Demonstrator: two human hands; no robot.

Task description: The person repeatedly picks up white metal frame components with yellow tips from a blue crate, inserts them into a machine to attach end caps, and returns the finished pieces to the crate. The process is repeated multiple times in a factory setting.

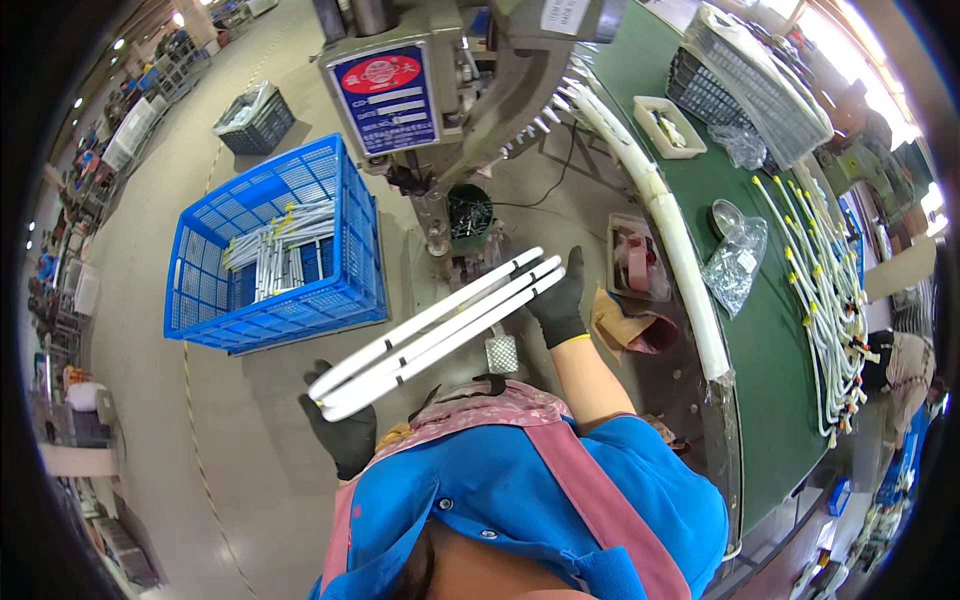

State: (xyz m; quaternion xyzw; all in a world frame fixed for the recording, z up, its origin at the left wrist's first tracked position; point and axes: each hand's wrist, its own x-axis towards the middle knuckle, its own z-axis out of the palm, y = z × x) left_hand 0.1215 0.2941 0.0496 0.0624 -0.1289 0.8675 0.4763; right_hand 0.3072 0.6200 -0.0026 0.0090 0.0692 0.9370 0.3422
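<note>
Tubes, white with dark bands (440,336), lie slantwise across the middle of the frame, spanning the worker's two dark-gloved hands. The left hand (345,432) holds them at their lower-left end and the right hand (560,300) holds them at their upper-right end; how tightly the fingers close I cannot tell. Three lengths show, and whether they join at the lower left is unclear.

Just beyond, left of centre, a blue crate (270,328) contains a pile of similar pale tubes (275,270), some with yellow ends. I judge that part of the batch is done, with these few in hand still outside the crate; whether their banding is complete I cannot tell.

At top centre stands the machine (385,100), nothing fed into it from the hands. Along the right side, a green table (765,400) bears many curved white tubes with yellow tips (815,300), so plenty may remain.
</note>
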